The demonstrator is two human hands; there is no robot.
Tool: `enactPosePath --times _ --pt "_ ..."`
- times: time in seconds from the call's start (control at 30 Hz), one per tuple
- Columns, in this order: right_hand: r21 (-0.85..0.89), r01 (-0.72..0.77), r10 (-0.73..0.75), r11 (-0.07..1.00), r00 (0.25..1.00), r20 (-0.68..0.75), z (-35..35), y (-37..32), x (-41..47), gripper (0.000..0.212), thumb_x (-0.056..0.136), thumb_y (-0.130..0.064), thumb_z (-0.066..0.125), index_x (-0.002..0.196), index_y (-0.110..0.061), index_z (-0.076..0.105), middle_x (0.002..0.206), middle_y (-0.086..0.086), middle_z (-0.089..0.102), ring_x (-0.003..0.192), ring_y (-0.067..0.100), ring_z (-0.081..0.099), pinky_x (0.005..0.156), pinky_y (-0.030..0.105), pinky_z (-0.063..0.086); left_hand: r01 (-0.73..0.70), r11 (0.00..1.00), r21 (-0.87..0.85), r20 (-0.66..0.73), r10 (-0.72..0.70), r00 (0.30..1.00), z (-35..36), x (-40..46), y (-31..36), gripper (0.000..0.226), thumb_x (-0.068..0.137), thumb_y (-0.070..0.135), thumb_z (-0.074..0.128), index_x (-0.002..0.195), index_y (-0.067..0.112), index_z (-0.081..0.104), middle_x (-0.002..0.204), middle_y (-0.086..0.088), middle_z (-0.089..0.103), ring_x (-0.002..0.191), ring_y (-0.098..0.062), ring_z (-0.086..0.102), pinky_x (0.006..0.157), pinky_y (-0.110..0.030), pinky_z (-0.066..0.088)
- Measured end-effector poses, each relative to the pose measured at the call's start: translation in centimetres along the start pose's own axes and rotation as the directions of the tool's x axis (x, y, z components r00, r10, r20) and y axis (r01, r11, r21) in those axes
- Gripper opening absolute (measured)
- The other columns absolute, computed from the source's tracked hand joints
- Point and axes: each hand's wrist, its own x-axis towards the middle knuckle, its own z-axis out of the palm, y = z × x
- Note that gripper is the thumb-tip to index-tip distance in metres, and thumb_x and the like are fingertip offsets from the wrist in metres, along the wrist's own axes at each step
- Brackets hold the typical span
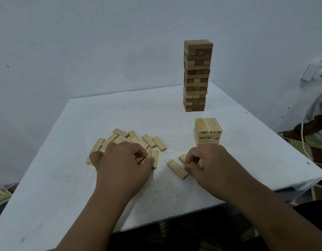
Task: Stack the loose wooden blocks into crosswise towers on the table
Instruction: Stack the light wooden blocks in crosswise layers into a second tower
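Left hand (120, 165) curled over the heap of loose pale wooden blocks (131, 142) on the white table (66, 178), grasp unclear | right hand (205, 163), fingers pinching one block (182, 158) beside the short numbered tower (208, 132) | light, stiff, smooth: grip the long sides

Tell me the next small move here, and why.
Probably line up the two blocks at the right hand side by side and have the left hand bring a third from the loose pile. The short pale tower has a full top row of three, so its next layer needs three blocks laid crosswise.
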Motion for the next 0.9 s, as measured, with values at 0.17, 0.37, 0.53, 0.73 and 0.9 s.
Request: enactPosePath --times 0.17,0.37,0.53,0.73,0.9 --pt "0.005 -0.013 0.013 1.000 1.000 -0.001 0.2 0.1 0.0 0.009 0.090 -0.034 0.065 0.093 -0.028 0.070 0.096 -0.012 0.063 0.089 0.007 0.056 0.075 0.021 0.048 0.037 0.999 0.016 -0.014 -0.037 0.999 0.3 0.1 0.0 0.022 0.075 0.063 0.063 0.078 0.041 0.067 0.102 0.022 0.055 0.116 -0.010 0.040 0.079 -0.034 0.014" --pt "0.017 -0.014 0.014 1.000 1.000 -0.005 0.1 0.2 -0.2 0.009 0.090 -0.034 0.065 0.096 -0.028 0.070 0.097 -0.011 0.063 0.087 0.008 0.056 0.078 0.026 0.052 0.053 0.998 -0.013 -0.050 -0.054 0.997 0.9 0.4 -0.1 0.024 0.073 0.061 0.068 0.068 0.038 0.062 0.100 0.021 0.049 0.113 -0.013 0.037 0.091 -0.039 0.027" --pt "0.030 -0.008 0.008 1.000 1.000 -0.018 0.2 0.4 -0.2 0.009 0.088 -0.034 0.067 0.095 -0.028 0.069 0.095 -0.012 0.062 0.086 0.007 0.056 0.077 0.027 0.052 0.036 0.999 0.009 -0.079 -0.035 0.996 1.3 0.6 -0.3 0.018 0.078 0.053 0.065 0.073 0.036 0.070 0.108 0.021 0.049 0.113 -0.012 0.033 0.083 -0.031 0.017" --pt "0.033 0.003 -0.002 0.999 1.000 -0.027 0.3 0.5 -0.1 0.008 0.088 -0.033 0.068 0.093 -0.028 0.069 0.093 -0.011 0.062 0.085 0.006 0.056 0.073 0.025 0.051 -0.108 0.992 -0.061 -0.039 0.105 0.994 2.0 0.5 -0.6 0.019 0.085 0.034 0.060 0.090 0.046 0.073 0.139 0.010 0.043 0.119 -0.019 0.024 0.103 -0.046 0.031" --pt "0.052 -0.005 0.007 0.999 1.000 -0.028 0.3 0.7 -0.1 0.009 0.087 -0.035 0.069 0.093 -0.028 0.070 0.091 -0.013 0.063 0.084 0.006 0.057 0.071 0.023 0.051 -0.183 0.983 -0.019 0.079 0.184 0.980 1.4 0.0 0.1 0.017 0.075 0.043 0.064 0.089 0.044 0.072 0.149 0.017 0.031 0.132 -0.016 0.016 0.102 -0.036 0.017"
